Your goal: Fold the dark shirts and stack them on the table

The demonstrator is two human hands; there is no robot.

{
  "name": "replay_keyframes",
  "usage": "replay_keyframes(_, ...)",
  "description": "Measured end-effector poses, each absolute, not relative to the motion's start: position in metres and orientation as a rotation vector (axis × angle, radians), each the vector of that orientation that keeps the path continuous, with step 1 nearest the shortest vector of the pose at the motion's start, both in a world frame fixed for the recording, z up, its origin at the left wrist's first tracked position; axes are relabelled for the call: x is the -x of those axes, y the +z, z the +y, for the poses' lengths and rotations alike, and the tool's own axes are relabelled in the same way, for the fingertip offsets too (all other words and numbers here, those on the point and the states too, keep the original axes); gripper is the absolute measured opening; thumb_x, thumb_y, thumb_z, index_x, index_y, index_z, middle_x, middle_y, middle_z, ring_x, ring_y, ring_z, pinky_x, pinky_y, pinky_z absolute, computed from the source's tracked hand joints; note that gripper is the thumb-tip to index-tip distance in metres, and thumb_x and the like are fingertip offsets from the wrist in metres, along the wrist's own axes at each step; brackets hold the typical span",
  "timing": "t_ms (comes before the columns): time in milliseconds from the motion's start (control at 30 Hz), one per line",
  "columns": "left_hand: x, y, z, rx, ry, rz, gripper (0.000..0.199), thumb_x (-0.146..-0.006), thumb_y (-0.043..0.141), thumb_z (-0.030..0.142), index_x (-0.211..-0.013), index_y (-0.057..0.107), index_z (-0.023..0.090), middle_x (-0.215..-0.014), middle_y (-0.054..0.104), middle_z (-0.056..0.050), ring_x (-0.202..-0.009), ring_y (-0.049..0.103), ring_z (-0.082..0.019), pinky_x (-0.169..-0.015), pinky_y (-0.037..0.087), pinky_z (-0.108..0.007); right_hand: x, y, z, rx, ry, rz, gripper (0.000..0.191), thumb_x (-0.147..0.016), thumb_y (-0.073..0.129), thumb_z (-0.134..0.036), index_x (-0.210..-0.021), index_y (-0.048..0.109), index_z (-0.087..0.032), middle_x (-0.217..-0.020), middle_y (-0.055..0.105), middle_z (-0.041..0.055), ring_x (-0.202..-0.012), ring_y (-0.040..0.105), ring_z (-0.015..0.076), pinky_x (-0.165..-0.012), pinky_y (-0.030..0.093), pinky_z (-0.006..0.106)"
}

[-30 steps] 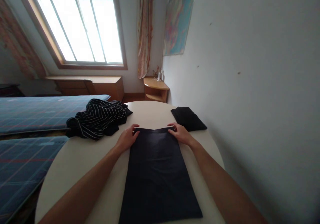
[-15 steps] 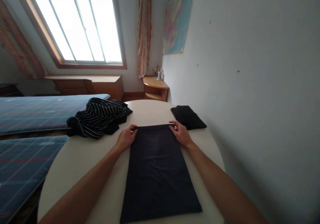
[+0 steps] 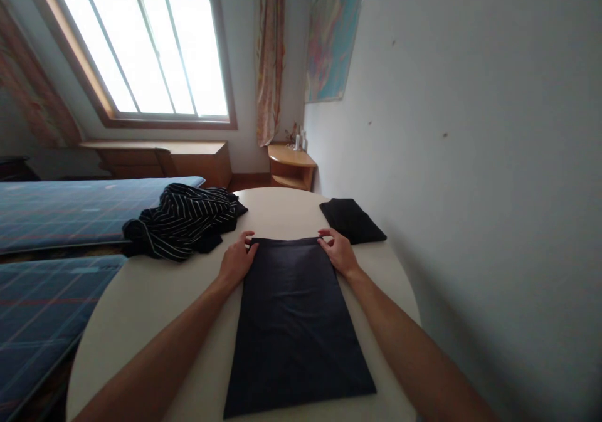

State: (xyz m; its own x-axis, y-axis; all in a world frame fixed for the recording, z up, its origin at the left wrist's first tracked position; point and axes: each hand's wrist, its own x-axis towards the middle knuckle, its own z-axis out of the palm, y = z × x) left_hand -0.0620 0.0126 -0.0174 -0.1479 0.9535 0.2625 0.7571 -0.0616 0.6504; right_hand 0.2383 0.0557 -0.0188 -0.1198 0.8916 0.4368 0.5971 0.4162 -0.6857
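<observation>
Both hands, left (image 3: 236, 261) and right (image 3: 339, 253), pinch the far corners of the dark cloth (image 3: 294, 321) lying flat on the round table (image 3: 155, 303), seemingly mid-fold; the next fold probably wants those corners drawn evenly toward the near edge.

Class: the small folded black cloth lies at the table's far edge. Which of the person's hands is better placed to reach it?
Right. The right hand pinches the flat dark rectangular cloth beside the small folded black cloth; the left hand is farther off.
</observation>
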Motion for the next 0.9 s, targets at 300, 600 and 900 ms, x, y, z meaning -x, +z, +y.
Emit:
replay_keyframes(300,0.022,-0.002,-0.031,-2.376,1.035,1.858,0.039,-0.093,0.051,0.032,-0.130,0.056,0.020,-0.141,0.051,-0.013,-0.131,0.046,-0.030,-0.112,0.036,-0.045,-0.223,0.008,0.019,0.974,0.244,-2.455,0.049,-0.096,0.050,-0.050,-0.140,0.055,-0.028,-0.151,0.046,0.0063,-0.142,0.037,0.0258,-0.118,0.026,0.045)
replay_keyframes(600,0.001,-0.023,-0.040,-2.399,0.429,1.731,0.067,-0.097,0.042,0.055,-0.153,0.034,0.019,-0.163,0.021,-0.014,-0.150,0.011,-0.037,-0.118,0.020,-0.056,-0.215,-0.010,0.021,1.332,0.298,-2.586,0.066,-0.094,0.037,-0.068,-0.150,0.041,-0.031,-0.160,0.032,0.0061,-0.148,0.024,0.0284,-0.120,0.015,0.051)
replay_keyframes(900,-0.026,-0.015,-0.092,-2.553,0.435,1.445,0.070,-0.096,0.040,0.060,-0.155,0.029,0.024,-0.164,0.016,-0.012,-0.151,0.007,-0.036,-0.118,0.021,-0.058,-0.219,-0.005,0.017,1.688,0.067,-2.348,0.075,-0.091,0.036,-0.072,-0.146,0.049,-0.023,-0.151,0.044,0.0159,-0.139,0.036,0.0353,-0.114,0.018,0.057)
